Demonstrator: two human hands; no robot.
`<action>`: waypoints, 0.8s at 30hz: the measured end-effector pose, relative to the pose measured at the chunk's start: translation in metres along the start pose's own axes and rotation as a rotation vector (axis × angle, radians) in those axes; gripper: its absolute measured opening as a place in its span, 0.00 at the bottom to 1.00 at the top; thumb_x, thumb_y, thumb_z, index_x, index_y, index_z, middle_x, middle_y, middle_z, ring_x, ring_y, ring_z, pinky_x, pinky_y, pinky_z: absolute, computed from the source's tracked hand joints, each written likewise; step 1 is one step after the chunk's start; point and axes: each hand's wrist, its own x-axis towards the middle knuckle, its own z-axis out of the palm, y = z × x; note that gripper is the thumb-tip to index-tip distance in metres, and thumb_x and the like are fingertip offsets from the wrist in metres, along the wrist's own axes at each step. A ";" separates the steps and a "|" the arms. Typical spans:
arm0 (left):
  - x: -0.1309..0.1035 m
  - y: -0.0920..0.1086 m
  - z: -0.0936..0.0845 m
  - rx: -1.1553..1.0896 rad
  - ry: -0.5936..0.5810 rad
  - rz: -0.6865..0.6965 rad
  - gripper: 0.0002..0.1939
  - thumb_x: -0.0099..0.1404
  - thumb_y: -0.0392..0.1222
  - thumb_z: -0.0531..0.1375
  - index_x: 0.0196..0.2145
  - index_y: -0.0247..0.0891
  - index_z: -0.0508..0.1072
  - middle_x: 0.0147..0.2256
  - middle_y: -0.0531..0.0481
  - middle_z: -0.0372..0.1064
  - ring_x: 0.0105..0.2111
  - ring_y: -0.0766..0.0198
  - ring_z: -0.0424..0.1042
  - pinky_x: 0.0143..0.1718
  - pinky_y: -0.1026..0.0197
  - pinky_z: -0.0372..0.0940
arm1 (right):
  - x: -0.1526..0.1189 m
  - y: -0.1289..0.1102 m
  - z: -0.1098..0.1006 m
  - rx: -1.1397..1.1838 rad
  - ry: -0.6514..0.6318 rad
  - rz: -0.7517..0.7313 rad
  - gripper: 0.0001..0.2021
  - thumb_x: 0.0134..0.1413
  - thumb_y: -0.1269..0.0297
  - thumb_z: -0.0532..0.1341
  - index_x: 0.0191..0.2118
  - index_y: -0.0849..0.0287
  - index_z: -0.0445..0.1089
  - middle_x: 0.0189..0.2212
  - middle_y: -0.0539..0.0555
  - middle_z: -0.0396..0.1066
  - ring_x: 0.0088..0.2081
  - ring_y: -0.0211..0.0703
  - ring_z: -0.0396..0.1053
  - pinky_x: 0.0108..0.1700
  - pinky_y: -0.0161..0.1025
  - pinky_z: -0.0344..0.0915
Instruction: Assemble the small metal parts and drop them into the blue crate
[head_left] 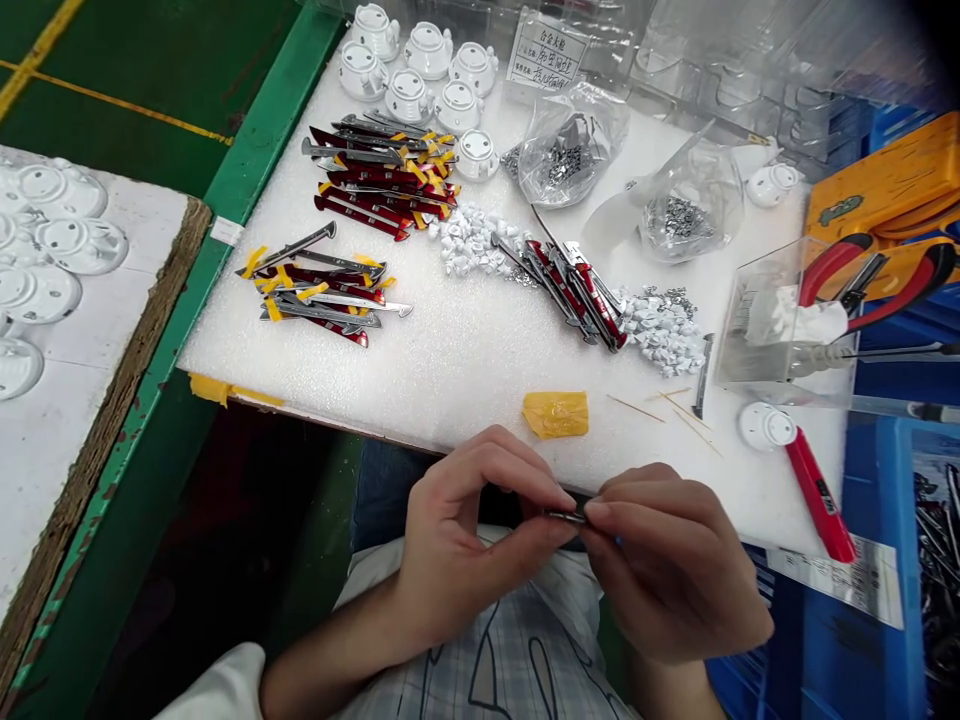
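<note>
My left hand (pixel 472 530) and my right hand (pixel 675 560) meet in front of my body, below the table's near edge. Both pinch a small dark metallic piece (pixel 566 516) between thumb and fingertips; most of it is hidden by the fingers. Just above my hands a yellow tape-like patch (pixel 556 414) lies on the white foam sheet (pixel 450 390). Thin wooden sticks (pixel 694 418) lie to its right. Further up are red and silver blade-shaped parts (pixel 574 290), beside small white pieces (pixel 664 330).
Bundles of taped parts (pixel 322 290) lie at the left, below white round pieces (pixel 429 50). Plastic bags (pixel 566 150) stand at the back. At the right are a clear box (pixel 787 320), red-handled pliers (pixel 900 300), a red marker (pixel 821 495) and blue bins (pixel 862 660).
</note>
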 end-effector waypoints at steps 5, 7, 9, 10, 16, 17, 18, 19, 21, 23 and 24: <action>0.001 0.000 -0.001 0.000 0.015 0.012 0.09 0.68 0.39 0.75 0.32 0.41 0.80 0.28 0.54 0.75 0.28 0.67 0.74 0.29 0.67 0.69 | -0.002 0.002 0.005 0.080 0.011 0.030 0.17 0.56 0.85 0.67 0.49 0.63 0.78 0.36 0.53 0.77 0.34 0.39 0.74 0.31 0.39 0.74; 0.001 -0.001 -0.001 -0.010 0.014 0.014 0.09 0.66 0.36 0.76 0.32 0.41 0.80 0.28 0.55 0.75 0.28 0.68 0.74 0.29 0.68 0.69 | -0.003 0.003 0.006 0.103 0.018 0.043 0.17 0.56 0.85 0.67 0.49 0.63 0.78 0.36 0.53 0.77 0.34 0.40 0.74 0.31 0.39 0.73; 0.000 -0.002 -0.002 -0.007 0.009 0.019 0.10 0.66 0.36 0.76 0.32 0.41 0.79 0.28 0.55 0.75 0.28 0.68 0.73 0.29 0.68 0.69 | -0.005 0.004 0.007 0.129 0.003 0.082 0.18 0.57 0.84 0.68 0.51 0.62 0.78 0.36 0.53 0.78 0.34 0.41 0.74 0.32 0.39 0.73; 0.000 -0.002 -0.002 -0.001 0.010 0.024 0.10 0.67 0.36 0.75 0.32 0.41 0.79 0.28 0.55 0.74 0.28 0.68 0.73 0.29 0.68 0.69 | -0.006 0.004 0.007 0.143 -0.015 0.117 0.18 0.57 0.82 0.68 0.51 0.60 0.78 0.37 0.53 0.78 0.35 0.42 0.74 0.32 0.40 0.73; 0.000 -0.006 -0.012 0.097 0.059 0.046 0.08 0.67 0.31 0.69 0.34 0.42 0.76 0.30 0.54 0.73 0.29 0.67 0.69 0.29 0.67 0.66 | -0.007 0.003 0.009 0.337 0.052 0.465 0.06 0.64 0.70 0.69 0.43 0.53 0.77 0.31 0.49 0.75 0.32 0.40 0.71 0.31 0.38 0.69; 0.000 -0.008 -0.013 0.135 0.050 0.051 0.09 0.66 0.30 0.69 0.34 0.42 0.76 0.30 0.54 0.73 0.29 0.66 0.69 0.29 0.66 0.66 | -0.006 0.003 0.009 0.392 0.085 0.502 0.03 0.66 0.66 0.70 0.41 0.53 0.76 0.30 0.48 0.74 0.31 0.40 0.70 0.30 0.37 0.67; -0.001 -0.010 -0.014 0.177 0.034 0.062 0.09 0.65 0.29 0.68 0.33 0.41 0.76 0.30 0.54 0.73 0.29 0.66 0.69 0.29 0.66 0.66 | -0.004 0.003 0.009 0.439 0.109 0.516 0.04 0.67 0.62 0.69 0.40 0.53 0.76 0.29 0.48 0.73 0.30 0.40 0.70 0.29 0.36 0.66; -0.003 -0.013 -0.015 0.221 0.010 0.074 0.09 0.64 0.28 0.68 0.33 0.41 0.75 0.29 0.54 0.73 0.29 0.65 0.70 0.30 0.66 0.67 | -0.002 0.003 0.010 0.466 0.126 0.507 0.07 0.68 0.58 0.69 0.39 0.53 0.76 0.28 0.48 0.72 0.29 0.39 0.69 0.27 0.36 0.64; -0.005 -0.018 -0.014 0.298 -0.037 0.106 0.10 0.63 0.26 0.66 0.34 0.41 0.76 0.29 0.54 0.73 0.29 0.66 0.71 0.31 0.66 0.68 | 0.002 0.002 0.011 0.447 0.136 0.454 0.08 0.69 0.56 0.69 0.39 0.53 0.76 0.27 0.48 0.73 0.28 0.38 0.68 0.26 0.35 0.63; -0.008 -0.023 -0.013 0.351 -0.070 0.143 0.11 0.63 0.25 0.66 0.34 0.41 0.76 0.30 0.55 0.73 0.28 0.67 0.73 0.31 0.67 0.68 | 0.006 -0.001 0.012 0.357 0.138 0.400 0.07 0.70 0.59 0.68 0.39 0.54 0.77 0.27 0.48 0.75 0.27 0.37 0.68 0.27 0.36 0.64; -0.009 -0.024 -0.013 0.368 -0.079 0.156 0.11 0.63 0.25 0.66 0.35 0.40 0.76 0.30 0.55 0.73 0.28 0.67 0.73 0.31 0.67 0.69 | 0.008 -0.002 0.013 0.312 0.133 0.384 0.06 0.70 0.60 0.68 0.39 0.54 0.78 0.27 0.48 0.75 0.27 0.37 0.68 0.27 0.36 0.64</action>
